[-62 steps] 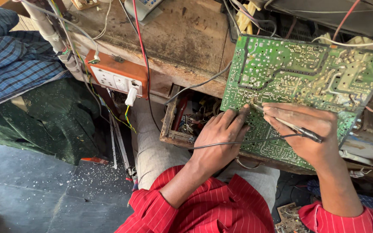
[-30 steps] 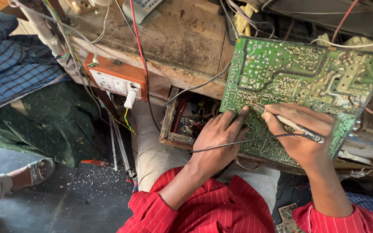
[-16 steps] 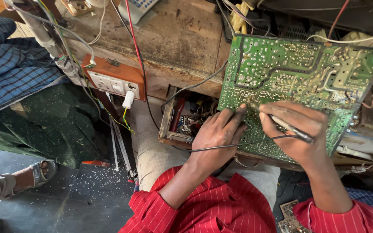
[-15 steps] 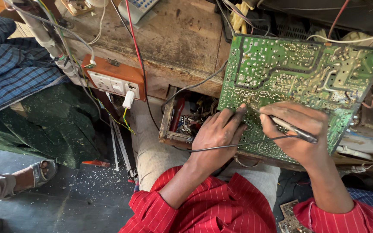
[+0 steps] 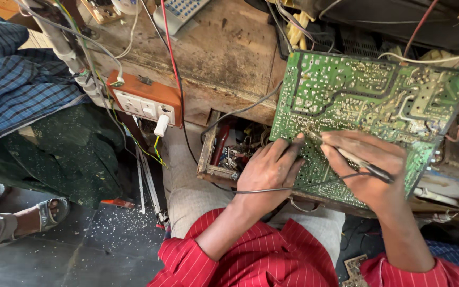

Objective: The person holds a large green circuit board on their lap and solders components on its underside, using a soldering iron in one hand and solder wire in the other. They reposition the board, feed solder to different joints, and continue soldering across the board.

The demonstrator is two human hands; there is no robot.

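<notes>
Fingers (image 5: 370, 159) around soldering iron (image 5: 359, 162) (on circuit board (image 5: 367, 95))

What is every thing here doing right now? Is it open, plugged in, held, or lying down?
Green circuit board: tilted up, solder side showing.
Soldering iron: held in right hand, tip on the board.
Left hand: fingers resting on the board's edge.
Wooden drawer: open, full of parts.
Orange socket box: white plug plugged in.
Sandal: worn on another person's foot.
</notes>
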